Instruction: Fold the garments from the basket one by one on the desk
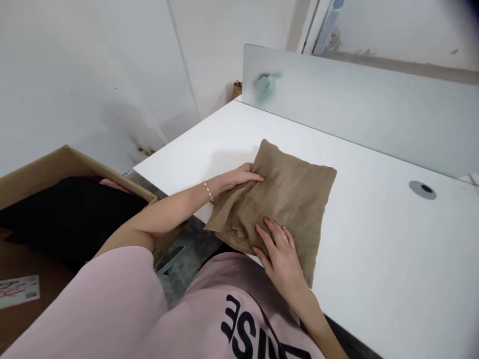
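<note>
The left hand (239,177) and spread right hand (280,254) lie open, gripping nothing, on the squarish burlap cloth (290,209), one corner pointing away.

Left hand (239,177) and right hand (280,254) press a folded burlap cloth (292,209).

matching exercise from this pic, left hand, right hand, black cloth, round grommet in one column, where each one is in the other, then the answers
Column one
1. left hand
2. right hand
3. black cloth
4. cable grommet

Column two
a. inside the cardboard box
b. spread on the near part of the tan cushion
c. set into the white desktop
d. on the cushion's left side, bead bracelet at the wrist

Pairs: 1-d, 2-b, 3-a, 4-c
</note>
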`<action>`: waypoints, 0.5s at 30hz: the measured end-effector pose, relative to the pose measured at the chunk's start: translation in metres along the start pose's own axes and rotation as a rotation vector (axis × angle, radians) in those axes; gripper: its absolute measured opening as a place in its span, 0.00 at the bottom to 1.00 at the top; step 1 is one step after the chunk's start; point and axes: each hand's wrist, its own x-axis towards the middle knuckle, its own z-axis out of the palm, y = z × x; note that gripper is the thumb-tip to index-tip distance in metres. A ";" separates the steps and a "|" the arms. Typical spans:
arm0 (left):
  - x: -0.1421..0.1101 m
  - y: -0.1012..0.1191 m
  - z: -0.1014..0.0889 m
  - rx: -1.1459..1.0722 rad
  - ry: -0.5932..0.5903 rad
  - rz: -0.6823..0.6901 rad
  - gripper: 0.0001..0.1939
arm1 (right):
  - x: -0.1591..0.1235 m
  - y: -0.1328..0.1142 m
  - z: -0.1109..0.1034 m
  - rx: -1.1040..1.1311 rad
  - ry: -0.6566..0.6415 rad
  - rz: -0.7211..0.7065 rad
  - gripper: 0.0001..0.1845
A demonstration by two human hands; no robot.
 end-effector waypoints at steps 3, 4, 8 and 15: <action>-0.026 0.014 0.001 -0.097 0.078 0.016 0.24 | -0.008 0.000 -0.011 0.120 0.054 -0.039 0.22; -0.039 0.024 -0.002 -0.132 0.127 0.051 0.24 | -0.011 -0.002 -0.017 0.167 0.069 -0.032 0.23; -0.111 0.075 -0.028 -0.110 0.454 0.236 0.23 | -0.023 -0.013 -0.046 0.286 0.093 0.070 0.24; -0.280 0.118 -0.124 0.283 1.163 0.485 0.24 | -0.030 -0.008 -0.055 0.348 0.105 0.274 0.24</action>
